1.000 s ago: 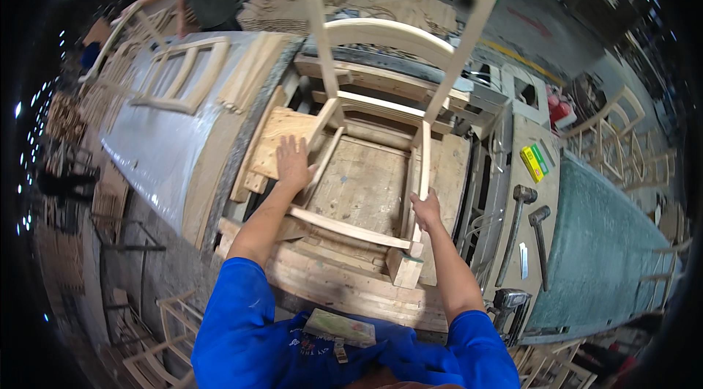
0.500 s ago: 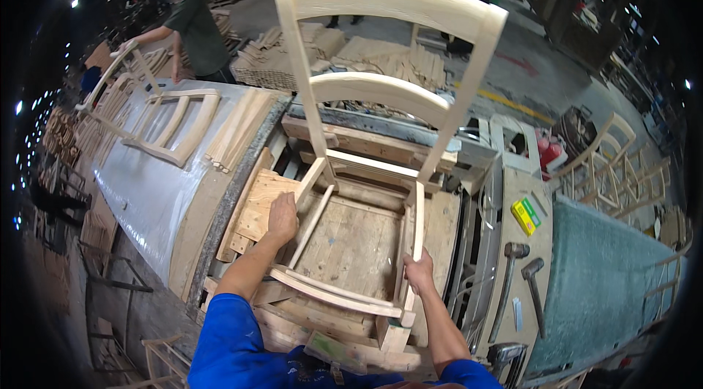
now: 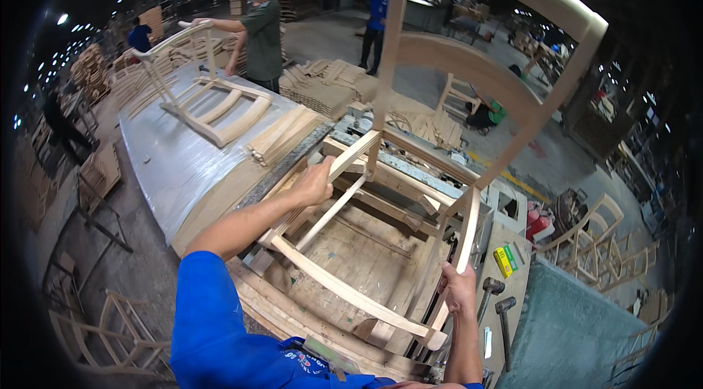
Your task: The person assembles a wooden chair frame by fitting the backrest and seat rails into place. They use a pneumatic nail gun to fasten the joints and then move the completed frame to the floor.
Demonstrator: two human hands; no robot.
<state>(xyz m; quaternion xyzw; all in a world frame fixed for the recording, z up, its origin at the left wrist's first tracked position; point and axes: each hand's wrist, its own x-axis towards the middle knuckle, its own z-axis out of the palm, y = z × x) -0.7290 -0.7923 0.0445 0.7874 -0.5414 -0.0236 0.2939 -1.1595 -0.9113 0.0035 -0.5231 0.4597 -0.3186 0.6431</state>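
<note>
An unfinished pale wooden chair frame (image 3: 351, 288) hangs tilted in front of me, its tall back rising at the far side. My left hand (image 3: 313, 182) is closed around its left seat rail. On the right seat rail, my right hand (image 3: 458, 288) is closed too. A thin round stretcher runs below the left rail. Under the frame is a wooden work bed (image 3: 329, 261) with beams around it; the chair's seat opening shows its scuffed boards.
Two mallets (image 3: 492, 285) and a yellow-green box (image 3: 505, 261) lie on the side ledge at right. A plastic-covered table (image 3: 165, 184) at left carries another chair frame (image 3: 220, 129) and wood strips. A person in dark green (image 3: 262, 37) stands behind it. Stacked chairs (image 3: 597, 242) stand far right.
The chair frame has come up off the work bed and shifted right, with its back tilting rightward. Both hands have kept their hold and moved with it; the view has turned too.
</note>
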